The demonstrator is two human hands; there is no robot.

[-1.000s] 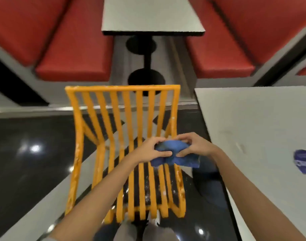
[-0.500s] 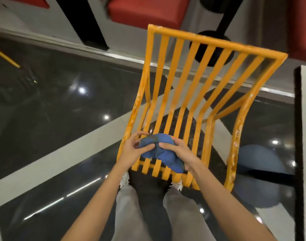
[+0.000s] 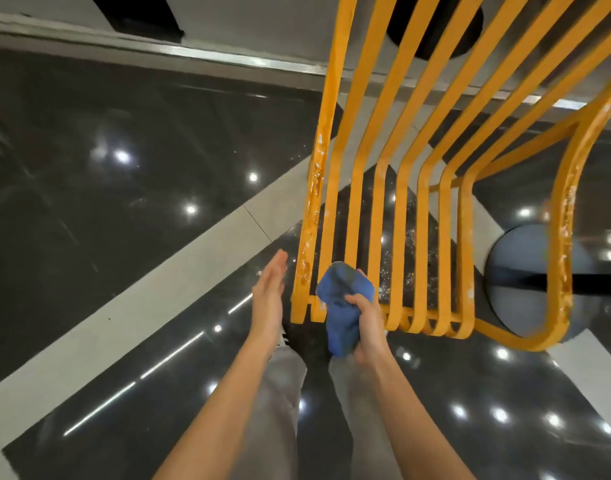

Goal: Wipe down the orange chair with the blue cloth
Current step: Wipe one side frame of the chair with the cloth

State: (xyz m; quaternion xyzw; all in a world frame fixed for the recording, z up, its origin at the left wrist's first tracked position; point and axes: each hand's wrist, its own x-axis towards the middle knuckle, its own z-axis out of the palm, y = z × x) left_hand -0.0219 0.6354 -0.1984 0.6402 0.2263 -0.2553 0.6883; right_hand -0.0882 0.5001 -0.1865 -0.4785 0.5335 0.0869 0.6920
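Cloth bunched in the right hand at the chair's front edge

The right hand point(image 3: 366, 323) curls its fingers round the blue cloth point(image 3: 342, 306), which touches the front rail of the orange chair point(image 3: 397, 216) near its left corner. The left hand point(image 3: 267, 299), fingers straight and held together, hangs just beside that corner and holds nothing. The seat slats run straight away from the cloth towards the backrest, so the right hand is better placed to wipe along them. No containers are in view.
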